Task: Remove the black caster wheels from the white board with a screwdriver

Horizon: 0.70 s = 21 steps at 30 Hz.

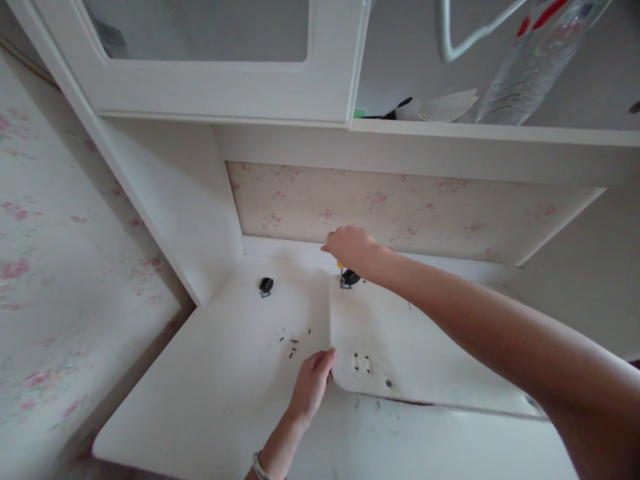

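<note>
A white board [425, 353] with rounded corners lies on the white desktop. My left hand [313, 383] is closed on its left edge near the front corner, thumb on top. At the back left corner of the board, a black caster [351, 277] stands on its metal plate. My right hand [353, 245] is in a fist above this caster, around a screwdriver [341, 265]; only a bit of yellow handle and shaft shows below the fingers. A second black caster [266, 285] sits on the desktop to the left. Several small dark screws [293, 341] lie between that caster and my left hand.
Above hangs a white cabinet [225, 93] with a glass-paned door. A shelf [500, 135] beside it holds a clear plastic bottle [525, 73] and papers [443, 107]. Screw holes [363, 363] mark the board's front left corner. Floral wallpaper [30, 267] covers the left wall.
</note>
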### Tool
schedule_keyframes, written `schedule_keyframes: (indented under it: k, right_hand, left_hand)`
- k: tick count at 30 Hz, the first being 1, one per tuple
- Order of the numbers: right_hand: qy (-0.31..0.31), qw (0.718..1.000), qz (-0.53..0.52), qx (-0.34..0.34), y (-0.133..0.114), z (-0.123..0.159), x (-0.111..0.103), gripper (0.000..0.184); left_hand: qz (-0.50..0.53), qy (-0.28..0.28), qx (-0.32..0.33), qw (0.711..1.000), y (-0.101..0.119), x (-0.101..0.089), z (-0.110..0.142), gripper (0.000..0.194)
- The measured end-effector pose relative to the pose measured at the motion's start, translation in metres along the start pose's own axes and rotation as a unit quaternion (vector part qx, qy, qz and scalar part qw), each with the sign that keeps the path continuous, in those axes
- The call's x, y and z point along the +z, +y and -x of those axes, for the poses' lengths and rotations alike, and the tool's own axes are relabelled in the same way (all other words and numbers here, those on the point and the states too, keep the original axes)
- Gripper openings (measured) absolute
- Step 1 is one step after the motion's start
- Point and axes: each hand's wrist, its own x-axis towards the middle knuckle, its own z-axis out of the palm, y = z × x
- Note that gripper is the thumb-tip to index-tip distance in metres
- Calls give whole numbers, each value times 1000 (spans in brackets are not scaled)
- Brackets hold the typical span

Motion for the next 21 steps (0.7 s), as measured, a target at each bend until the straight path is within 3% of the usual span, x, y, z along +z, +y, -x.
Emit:
schedule_keyframes:
  k: [6,16,19,21]
  right_hand:
    - [-19,1000,-3,7,9,-14,-1,34]
    - [-33,987,-49,-149,33,-19,-6,36]
    - [-29,992,-48,-116,31,-20,-1,38]
    - [-16,997,-41,-66,27,-20,2,54]
  left_hand:
    - [28,-7,9,1000,-5,1,-1,45]
    - [52,-6,-1,999,-11,2,-1,47]
    - [57,-12,-4,998,-11,2,-1,47]
    - [55,-11,-7,998,-10,2,-1,48]
